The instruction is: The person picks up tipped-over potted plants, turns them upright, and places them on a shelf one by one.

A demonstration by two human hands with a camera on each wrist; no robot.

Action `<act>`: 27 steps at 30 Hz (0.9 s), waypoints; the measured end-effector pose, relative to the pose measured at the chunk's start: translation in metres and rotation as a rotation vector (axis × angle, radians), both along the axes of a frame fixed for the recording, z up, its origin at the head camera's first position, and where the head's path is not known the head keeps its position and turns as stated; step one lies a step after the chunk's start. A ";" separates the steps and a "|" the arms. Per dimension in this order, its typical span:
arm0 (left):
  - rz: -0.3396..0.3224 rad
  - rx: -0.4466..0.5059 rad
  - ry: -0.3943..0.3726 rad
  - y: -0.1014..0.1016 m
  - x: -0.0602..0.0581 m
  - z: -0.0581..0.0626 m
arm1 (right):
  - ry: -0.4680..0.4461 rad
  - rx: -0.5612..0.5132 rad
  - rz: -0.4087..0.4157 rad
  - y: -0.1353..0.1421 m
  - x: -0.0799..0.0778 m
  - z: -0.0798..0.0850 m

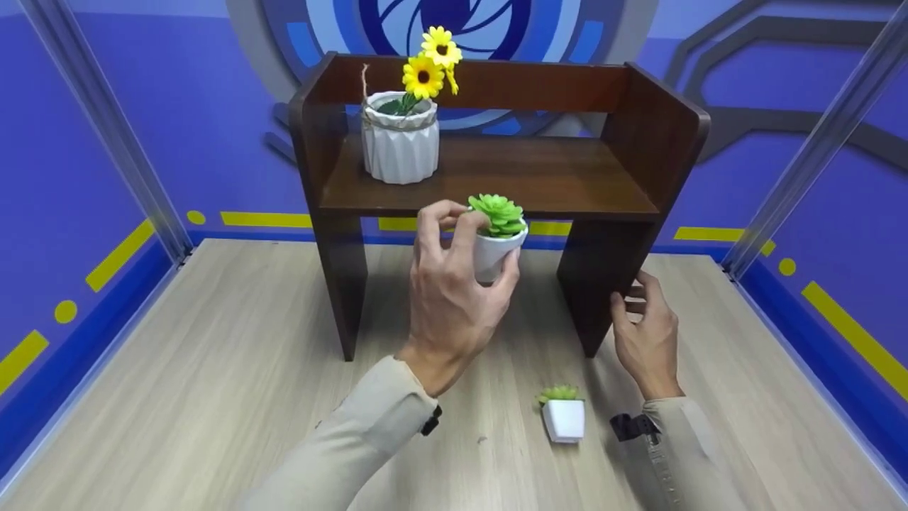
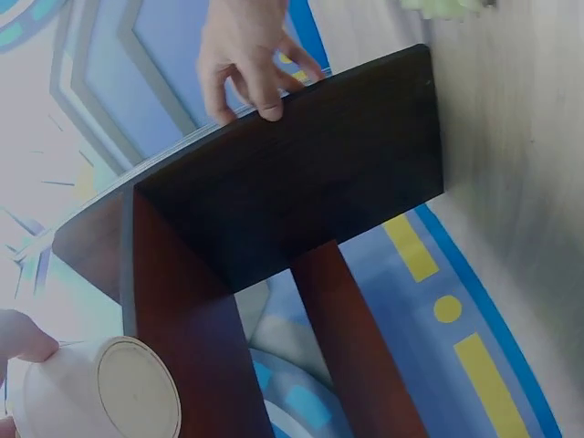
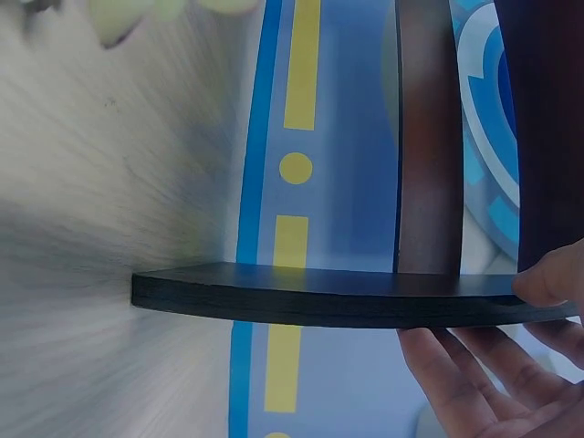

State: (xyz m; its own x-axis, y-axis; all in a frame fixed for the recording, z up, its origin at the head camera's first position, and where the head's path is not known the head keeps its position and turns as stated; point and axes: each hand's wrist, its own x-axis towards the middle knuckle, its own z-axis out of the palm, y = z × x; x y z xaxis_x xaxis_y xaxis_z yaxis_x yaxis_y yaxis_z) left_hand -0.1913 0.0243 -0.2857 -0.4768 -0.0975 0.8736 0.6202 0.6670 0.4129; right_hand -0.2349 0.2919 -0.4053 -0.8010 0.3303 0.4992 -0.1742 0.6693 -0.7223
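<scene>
My left hand (image 1: 454,301) grips a small round white pot with a bright green succulent (image 1: 499,215), raised just in front of the upper board of a dark brown wooden shelf (image 1: 539,167). The pot's pale round base (image 2: 139,394) faces the left wrist camera, with a thumb on its side. My right hand (image 1: 647,337) holds the front edge of the shelf's right side panel (image 3: 301,297), thumb on the inner side and fingers along the outer side. On the table in front lies a square white pot with a succulent (image 1: 565,419), tipped over.
A ribbed white pot (image 1: 401,149) with yellow artificial sunflowers (image 1: 423,76) stands on the left of the shelf's upper board, twine around its neck. The shelf stands on a light wood table (image 1: 234,355), with blue printed walls (image 1: 191,106) behind and at both sides.
</scene>
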 end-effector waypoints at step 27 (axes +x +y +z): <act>-0.014 0.044 0.006 0.008 -0.028 0.045 | -0.015 -0.001 0.002 0.000 0.001 0.000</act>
State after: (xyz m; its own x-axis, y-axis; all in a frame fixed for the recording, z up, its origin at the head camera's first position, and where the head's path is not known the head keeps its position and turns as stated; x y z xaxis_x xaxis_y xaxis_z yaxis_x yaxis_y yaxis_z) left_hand -0.2190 0.0321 -0.2412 -0.4734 -0.1289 0.8713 0.6319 0.6395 0.4379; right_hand -0.2343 0.2914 -0.4055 -0.8092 0.3286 0.4871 -0.1650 0.6686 -0.7251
